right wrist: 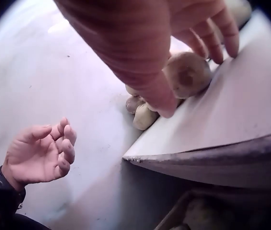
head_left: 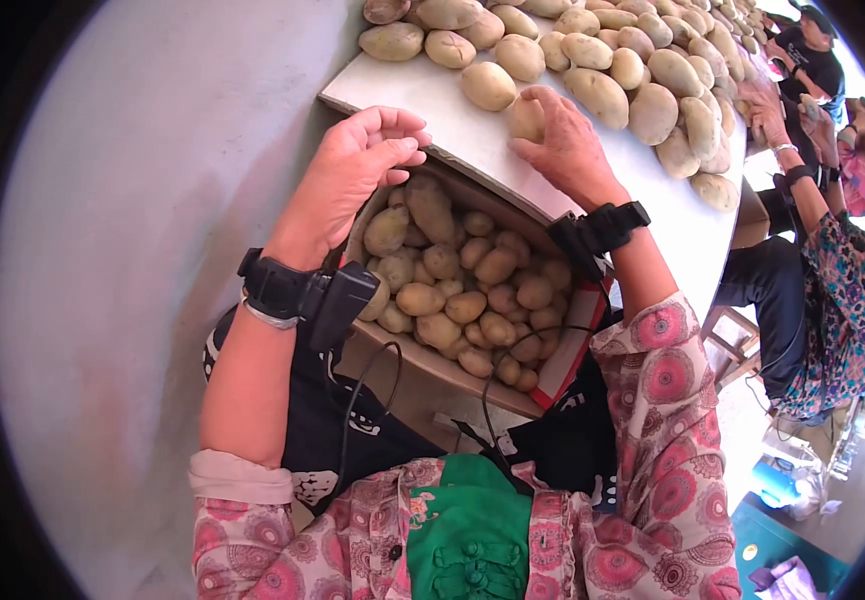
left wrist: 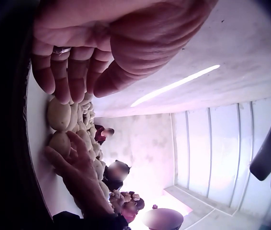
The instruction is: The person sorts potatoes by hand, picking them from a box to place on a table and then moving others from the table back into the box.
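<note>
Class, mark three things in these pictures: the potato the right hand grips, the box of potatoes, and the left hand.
Gripped potato (right wrist: 190,72): right wrist view, on the side facing the camera.
Box (head_left: 567,358): head view, on its red wall.
Left hand (head_left: 349,166): head view, on its middle.

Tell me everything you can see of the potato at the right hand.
The potato is pale tan, rounded and matte, with a brownish patch facing the right-wrist camera. The right hand curls round it, partly hiding it, at the white tabletop beside other potatoes. Whether it is lifted is unclear.
</note>
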A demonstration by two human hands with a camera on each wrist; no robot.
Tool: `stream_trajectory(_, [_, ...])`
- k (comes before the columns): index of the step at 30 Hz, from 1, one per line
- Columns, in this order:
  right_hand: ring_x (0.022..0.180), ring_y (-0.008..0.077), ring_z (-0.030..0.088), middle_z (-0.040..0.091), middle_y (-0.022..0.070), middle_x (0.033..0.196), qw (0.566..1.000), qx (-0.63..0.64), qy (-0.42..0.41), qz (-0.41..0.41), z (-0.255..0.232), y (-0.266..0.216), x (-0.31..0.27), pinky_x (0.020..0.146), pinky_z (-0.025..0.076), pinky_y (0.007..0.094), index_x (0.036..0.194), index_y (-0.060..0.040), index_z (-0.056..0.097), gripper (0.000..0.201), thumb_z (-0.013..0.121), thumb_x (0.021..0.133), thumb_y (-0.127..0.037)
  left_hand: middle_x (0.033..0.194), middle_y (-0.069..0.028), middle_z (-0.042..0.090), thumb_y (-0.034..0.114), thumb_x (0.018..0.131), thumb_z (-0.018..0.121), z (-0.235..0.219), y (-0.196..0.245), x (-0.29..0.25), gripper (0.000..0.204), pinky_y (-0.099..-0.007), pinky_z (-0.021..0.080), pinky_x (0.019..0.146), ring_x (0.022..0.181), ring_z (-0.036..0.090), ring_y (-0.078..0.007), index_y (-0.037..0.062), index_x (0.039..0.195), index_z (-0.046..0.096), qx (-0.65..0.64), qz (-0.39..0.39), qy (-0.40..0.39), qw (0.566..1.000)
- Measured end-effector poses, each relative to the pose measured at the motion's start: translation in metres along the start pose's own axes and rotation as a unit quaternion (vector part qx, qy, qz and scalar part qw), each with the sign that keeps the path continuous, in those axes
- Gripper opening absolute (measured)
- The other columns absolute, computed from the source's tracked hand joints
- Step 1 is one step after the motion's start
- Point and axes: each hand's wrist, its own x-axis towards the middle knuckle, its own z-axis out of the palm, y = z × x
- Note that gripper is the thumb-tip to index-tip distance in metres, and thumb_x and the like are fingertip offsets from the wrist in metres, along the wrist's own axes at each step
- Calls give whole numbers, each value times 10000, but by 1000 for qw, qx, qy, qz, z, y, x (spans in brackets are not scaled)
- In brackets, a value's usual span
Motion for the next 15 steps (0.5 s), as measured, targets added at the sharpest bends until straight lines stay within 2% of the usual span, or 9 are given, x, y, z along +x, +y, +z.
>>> stream_trajectory(4, [987, 346, 572, 574, 154, 1057, 998, 6, -55, 29, -5, -10, -8, 859, 460, 415, 1103, -79, 495, 420, 669, 740, -201, 1090, -42, 600, 187, 905, 585, 1, 0, 3, 251, -256, 450, 842, 986, 570, -117, 64, 1122, 558, 12, -6, 2, 1000])
stream_trajectory(7, [965, 343, 576, 574, 160, 1019, 998, -32, -44, 5, -3, -14, -19, 829, 464, 414, 1046, -83, 494, 364, 655, 732, -170, 1093, -42, 599, 186, 906, 583, -1, 1, 1, 253, -256, 452, 842, 982, 571, -117, 63, 1125, 556, 12, -8, 5, 1000])
stream_trajectory(9, [918, 344, 586, 583, 172, 959, 997, -7, -56, -62, -8, -13, -27, 802, 470, 418, 1048, -80, 506, 359, 632, 716, -136, 1093, -42, 599, 186, 907, 582, 0, 2, 1, 253, -254, 452, 842, 980, 571, -116, 62, 1125, 555, 11, -6, 5, 1000])
stream_trajectory(10, [918, 344, 586, 583, 172, 959, 996, -8, -54, -64, -13, -13, -30, 802, 470, 418, 1048, -80, 506, 359, 632, 716, -136, 1093, -42, 600, 185, 906, 583, 1, 1, 0, 251, -251, 453, 839, 975, 571, -115, 62, 1124, 556, 8, -6, 2, 1000])
stream_trajectory(12, [865, 353, 598, 603, 186, 905, 972, 110, -187, -94, -28, -23, -34, 781, 478, 417, 1051, -57, 519, 361, 607, 705, -111, 1093, -42, 600, 185, 906, 583, 0, 2, 0, 250, -248, 454, 835, 971, 572, -114, 63, 1122, 557, 7, -3, 3, 1000])
stream_trajectory(13, [840, 359, 607, 622, 190, 878, 959, 182, -204, -78, -34, -32, -39, 778, 486, 412, 1064, -40, 527, 372, 591, 703, -102, 1096, -41, 599, 183, 905, 584, -1, 1, 0, 248, -246, 454, 834, 968, 572, -112, 63, 1120, 557, 7, -4, 3, 1000])
stream_trajectory(15, [839, 361, 611, 627, 189, 874, 950, 198, -231, -68, -34, -40, -45, 785, 489, 405, 1081, -40, 525, 390, 596, 704, -108, 1099, -41, 599, 181, 904, 584, 1, 0, 0, 246, -243, 454, 832, 966, 572, -111, 63, 1118, 557, 6, -7, 0, 1000])
